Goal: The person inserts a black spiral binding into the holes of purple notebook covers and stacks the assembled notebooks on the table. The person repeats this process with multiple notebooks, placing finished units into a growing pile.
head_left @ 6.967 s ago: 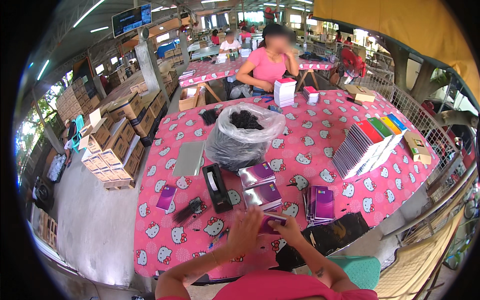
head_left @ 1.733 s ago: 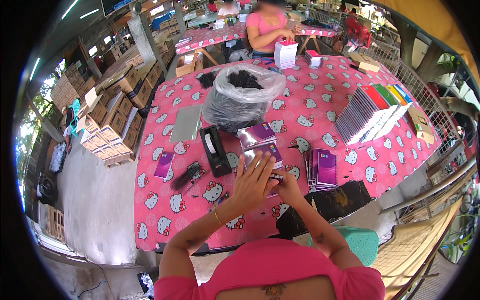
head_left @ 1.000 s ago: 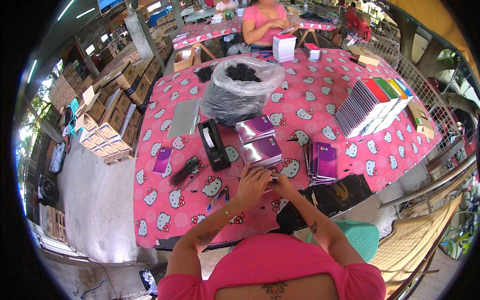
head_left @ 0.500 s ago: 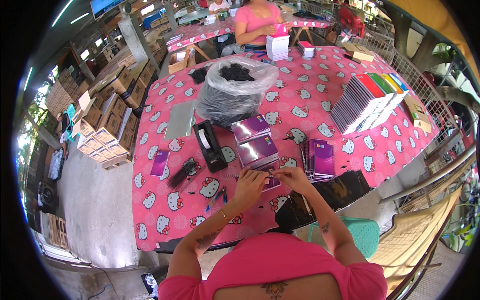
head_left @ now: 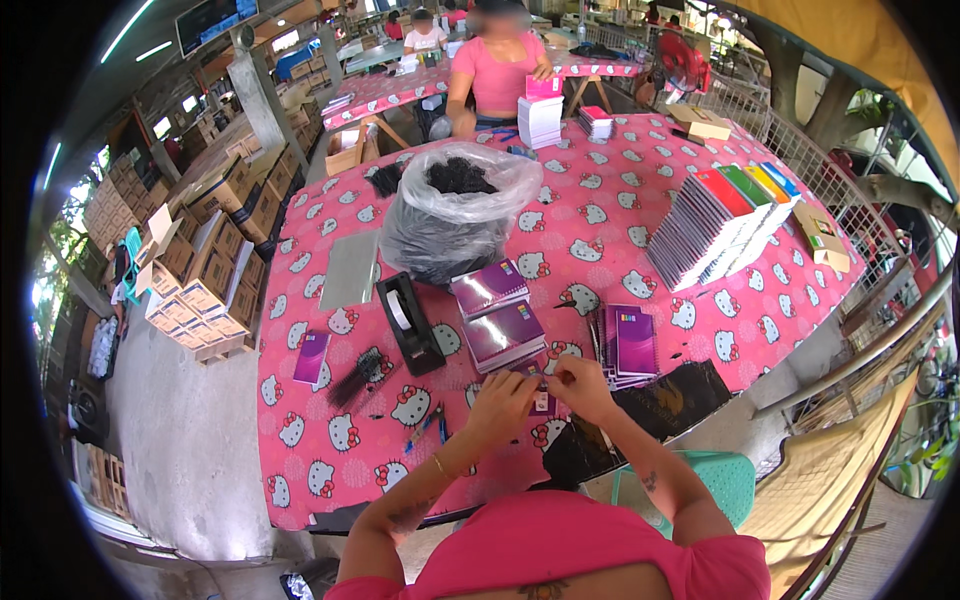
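Pink tablecloth (head_left: 655, 248): hands (head_left: 500, 408) beside lettered purple notebooks (head_left: 503, 336)

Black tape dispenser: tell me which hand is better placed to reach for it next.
Left, I'd judge. The left hand is nearer the dispenser, which stands ahead and to its left; the right hand is farther off, past the left. Both are at a purple item.

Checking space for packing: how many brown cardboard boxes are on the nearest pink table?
2: one box near the far right corner; a second box by the right edge, right of the multicoloured notebook stack. Another could be hidden behind that stack.
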Available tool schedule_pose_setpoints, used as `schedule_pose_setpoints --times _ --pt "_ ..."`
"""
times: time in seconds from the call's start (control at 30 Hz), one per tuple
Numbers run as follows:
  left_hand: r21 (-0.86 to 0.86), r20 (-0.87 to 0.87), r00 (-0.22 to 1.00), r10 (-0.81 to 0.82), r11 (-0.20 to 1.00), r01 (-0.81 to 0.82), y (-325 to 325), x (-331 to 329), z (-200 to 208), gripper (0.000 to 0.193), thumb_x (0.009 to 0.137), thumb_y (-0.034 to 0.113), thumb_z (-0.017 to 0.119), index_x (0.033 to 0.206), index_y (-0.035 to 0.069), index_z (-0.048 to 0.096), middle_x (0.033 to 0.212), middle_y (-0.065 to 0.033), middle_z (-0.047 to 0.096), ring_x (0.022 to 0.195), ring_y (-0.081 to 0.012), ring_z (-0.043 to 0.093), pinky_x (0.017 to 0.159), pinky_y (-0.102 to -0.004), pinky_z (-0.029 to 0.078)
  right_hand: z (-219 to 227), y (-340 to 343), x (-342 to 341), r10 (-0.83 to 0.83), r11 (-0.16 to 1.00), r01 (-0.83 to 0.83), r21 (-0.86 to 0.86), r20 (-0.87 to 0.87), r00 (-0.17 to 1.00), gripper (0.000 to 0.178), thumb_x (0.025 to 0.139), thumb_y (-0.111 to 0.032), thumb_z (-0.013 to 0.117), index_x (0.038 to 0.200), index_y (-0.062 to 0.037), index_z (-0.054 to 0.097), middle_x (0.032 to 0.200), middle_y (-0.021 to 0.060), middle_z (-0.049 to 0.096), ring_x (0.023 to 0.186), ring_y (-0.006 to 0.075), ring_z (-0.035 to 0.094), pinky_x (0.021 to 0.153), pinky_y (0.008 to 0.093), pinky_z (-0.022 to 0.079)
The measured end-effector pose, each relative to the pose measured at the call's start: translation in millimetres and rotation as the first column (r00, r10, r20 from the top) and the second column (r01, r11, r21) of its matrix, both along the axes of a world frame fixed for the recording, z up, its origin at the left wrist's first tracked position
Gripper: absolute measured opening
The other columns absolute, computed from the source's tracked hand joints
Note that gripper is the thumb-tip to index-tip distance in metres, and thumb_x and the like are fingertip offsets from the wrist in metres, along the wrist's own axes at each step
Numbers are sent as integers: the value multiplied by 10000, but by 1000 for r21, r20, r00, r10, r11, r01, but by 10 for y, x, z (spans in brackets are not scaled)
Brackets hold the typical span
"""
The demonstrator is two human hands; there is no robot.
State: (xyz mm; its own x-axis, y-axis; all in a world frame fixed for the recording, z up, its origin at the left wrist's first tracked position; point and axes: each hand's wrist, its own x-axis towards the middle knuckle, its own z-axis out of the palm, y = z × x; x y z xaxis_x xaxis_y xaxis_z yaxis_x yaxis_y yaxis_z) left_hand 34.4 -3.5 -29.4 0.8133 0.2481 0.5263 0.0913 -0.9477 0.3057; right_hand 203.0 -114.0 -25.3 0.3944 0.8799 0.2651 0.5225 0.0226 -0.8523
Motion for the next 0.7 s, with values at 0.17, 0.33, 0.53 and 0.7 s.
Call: schedule_pose_setpoints --times 0.17,0.33,0.53,0.7 --pt "-222 7 988 -153 963 151 33 80 337 297 892 154 671 1174 67 635 1063 -105 612 994 -315 583 846 -451 471 170 -196 -69 73 985 20 174 -512 856 218 850 5 642 1066 14 666 722 120 637 668 203 646 685 329 534" --pt "-51 251 968 -15 998 29 17 170 516 375 856 188 715 1190 47 620 1194 -135 603 1076 -325 576 913 -433 481 337 -432 60 -60 985 49 -168 -59 996 298 872 20 643 1165 -24 664 1046 164 680 948 177 662 787 323 525" --pt "49 -228 971 68 997 -58 65 -247 -630 341 888 234 666 1158 29 627 1178 -143 607 1106 -323 571 936 -408 501 -154 -691 549 -436 895 401 194 563 702 468 869 -157 694 1316 -51 607 1404 199 528 1286 362 513 1034 468 428" --pt "324 -246 969 32 945 51 95 -291 -720 302 922 141 577 1186 -3 602 1151 -157 607 1116 -320 573 960 -385 509 -274 -714 575 -288 910 412 -41 652 701 650 851 -396 715 1386 -73 537 1456 188 470 1386 387 394 1132 578 275"
